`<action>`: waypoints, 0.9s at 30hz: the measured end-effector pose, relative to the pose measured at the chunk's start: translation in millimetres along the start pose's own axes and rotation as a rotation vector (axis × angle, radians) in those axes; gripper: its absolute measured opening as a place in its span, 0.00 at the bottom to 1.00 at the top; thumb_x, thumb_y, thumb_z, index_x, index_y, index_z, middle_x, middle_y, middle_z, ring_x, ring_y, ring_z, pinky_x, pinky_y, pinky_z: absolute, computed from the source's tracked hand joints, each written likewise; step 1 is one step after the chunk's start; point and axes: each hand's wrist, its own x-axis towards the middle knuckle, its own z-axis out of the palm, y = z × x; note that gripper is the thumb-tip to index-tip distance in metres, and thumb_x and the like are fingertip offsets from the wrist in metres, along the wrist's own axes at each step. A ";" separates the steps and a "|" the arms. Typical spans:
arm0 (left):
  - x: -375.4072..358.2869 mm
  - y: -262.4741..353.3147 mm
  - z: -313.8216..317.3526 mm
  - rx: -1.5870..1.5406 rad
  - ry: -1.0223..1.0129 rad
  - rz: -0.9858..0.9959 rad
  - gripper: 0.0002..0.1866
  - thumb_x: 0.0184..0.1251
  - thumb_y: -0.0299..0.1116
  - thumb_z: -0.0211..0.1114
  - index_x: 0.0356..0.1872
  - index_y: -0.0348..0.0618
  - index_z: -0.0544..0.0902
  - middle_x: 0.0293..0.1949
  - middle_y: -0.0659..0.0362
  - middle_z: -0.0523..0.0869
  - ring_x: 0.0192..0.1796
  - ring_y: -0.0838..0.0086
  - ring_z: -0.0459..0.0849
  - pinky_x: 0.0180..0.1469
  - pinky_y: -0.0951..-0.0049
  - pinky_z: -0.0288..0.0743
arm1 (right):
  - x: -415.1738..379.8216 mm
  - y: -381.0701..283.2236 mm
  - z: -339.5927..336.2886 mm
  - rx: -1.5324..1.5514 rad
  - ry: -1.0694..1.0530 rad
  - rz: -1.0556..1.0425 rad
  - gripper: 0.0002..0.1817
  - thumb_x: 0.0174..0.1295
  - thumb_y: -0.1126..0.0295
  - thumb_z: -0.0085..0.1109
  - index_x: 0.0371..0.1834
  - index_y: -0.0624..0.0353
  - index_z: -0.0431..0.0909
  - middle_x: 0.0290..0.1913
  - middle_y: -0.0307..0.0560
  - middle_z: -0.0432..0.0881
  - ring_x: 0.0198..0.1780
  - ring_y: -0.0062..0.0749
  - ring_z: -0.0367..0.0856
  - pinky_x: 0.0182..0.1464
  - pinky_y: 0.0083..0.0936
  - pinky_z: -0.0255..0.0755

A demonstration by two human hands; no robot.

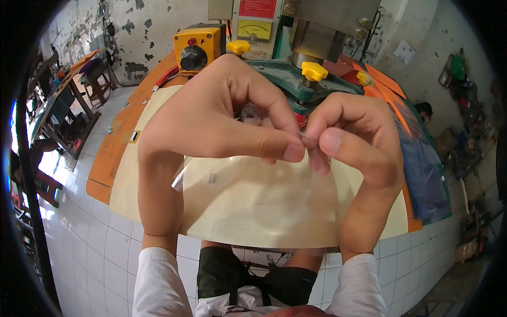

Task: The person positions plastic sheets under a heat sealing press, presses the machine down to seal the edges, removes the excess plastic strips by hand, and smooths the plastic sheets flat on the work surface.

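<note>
One thin clear piece (pixel 309 138) is held above the worktop (pixel 101 178), pinched between nearly touching fingers of the left hand (pixel 208 119) and the right hand (pixel 372 137); room is left towards the worktop's near edge; behind, one yellow box (pixel 212 46) and at least two yellow knobs (pixel 314 71) are seen

Single head-worn view, looking forward and down from above the wearer's lap (pixel 222 272). Wide, fisheye-like field; dark curved border. Left hand (pixel 224 116) and right hand (pixel 364 140) at close range, near frame centre; tabletop (pixel 100 177) beyond and below them. Wall (pixel 158 31) farther off at top; floor (pixel 116 243) at both sides.
</note>
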 end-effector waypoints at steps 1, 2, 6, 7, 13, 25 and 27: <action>-0.8 1.5 0.3 0.000 0.000 0.000 0.08 0.50 0.25 0.81 0.27 0.33 0.89 0.21 0.59 0.87 0.22 0.84 0.82 0.24 0.86 0.69 | -1.3 -2.0 0.6 0.000 0.000 0.000 0.12 0.52 0.66 0.62 0.30 0.68 0.80 0.26 0.47 0.81 0.22 0.26 0.78 0.26 0.20 0.71; -1.4 3.0 0.5 -0.038 -0.016 0.011 0.08 0.49 0.24 0.81 0.26 0.33 0.89 0.20 0.59 0.87 0.20 0.84 0.81 0.23 0.85 0.67 | -2.4 -3.7 0.7 0.029 -0.004 0.012 0.13 0.48 0.67 0.62 0.30 0.69 0.80 0.26 0.48 0.82 0.21 0.27 0.78 0.25 0.21 0.72; -1.7 -1.7 0.0 -0.100 -0.052 0.075 0.08 0.48 0.23 0.80 0.25 0.32 0.88 0.20 0.58 0.86 0.18 0.84 0.79 0.20 0.83 0.62 | -5.1 -5.5 2.6 0.089 -0.016 0.019 0.14 0.44 0.69 0.63 0.31 0.71 0.81 0.25 0.51 0.83 0.20 0.28 0.80 0.24 0.22 0.74; -1.8 -2.4 0.1 -0.108 -0.059 0.092 0.07 0.48 0.23 0.80 0.25 0.32 0.88 0.20 0.57 0.86 0.18 0.84 0.78 0.20 0.83 0.61 | -5.4 -6.0 2.9 0.089 -0.016 0.019 0.14 0.44 0.69 0.63 0.31 0.71 0.81 0.25 0.51 0.83 0.20 0.28 0.80 0.24 0.22 0.74; -1.9 -1.1 0.7 -0.107 -0.042 0.086 0.07 0.48 0.23 0.80 0.25 0.33 0.88 0.20 0.58 0.86 0.18 0.84 0.79 0.20 0.83 0.62 | -5.3 -5.9 2.5 0.083 -0.014 0.017 0.14 0.45 0.68 0.64 0.31 0.70 0.81 0.26 0.50 0.83 0.20 0.28 0.79 0.24 0.22 0.74; 3.0 -12.2 1.5 0.179 0.028 0.093 0.08 0.59 0.30 0.74 0.31 0.33 0.89 0.22 0.65 0.85 0.22 0.90 0.74 0.23 0.85 0.63 | 7.9 12.6 -5.3 -0.138 -0.040 -0.076 0.08 0.65 0.70 0.68 0.34 0.65 0.82 0.28 0.36 0.83 0.28 0.10 0.76 0.31 0.11 0.68; 2.8 -9.2 2.0 0.213 0.048 0.021 0.09 0.59 0.32 0.74 0.30 0.33 0.89 0.21 0.66 0.84 0.22 0.90 0.73 0.23 0.85 0.63 | 9.9 13.7 -6.4 -0.176 -0.043 -0.051 0.08 0.65 0.71 0.67 0.34 0.65 0.82 0.27 0.35 0.82 0.28 0.09 0.75 0.30 0.12 0.68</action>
